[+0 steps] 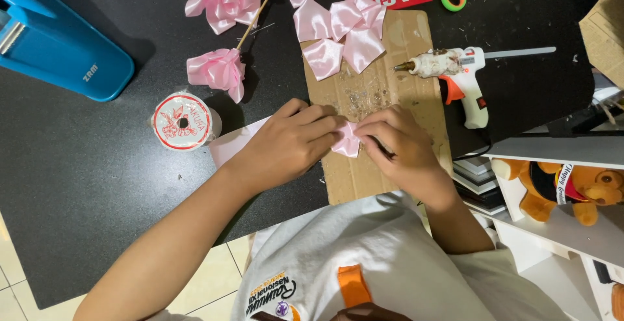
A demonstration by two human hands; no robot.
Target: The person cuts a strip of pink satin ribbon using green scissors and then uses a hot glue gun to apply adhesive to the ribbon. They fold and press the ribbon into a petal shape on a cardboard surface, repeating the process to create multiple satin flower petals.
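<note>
While both hands meet at frame centre, the left hand (291,140) and right hand (398,147) each pinch a small pink satin ribbon piece (346,141), glossy and seemingly folded, over the cardboard sheet (390,87) on the black tabletop (78,165). Finished petals (341,31) lie above.

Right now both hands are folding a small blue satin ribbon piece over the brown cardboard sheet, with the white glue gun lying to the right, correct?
Not quite: the small satin ribbon piece is pink, not blue, as the head view shows. Both the left hand and right hand pinch it over the brown cardboard sheet, with the white glue gun lying to the right.
</note>
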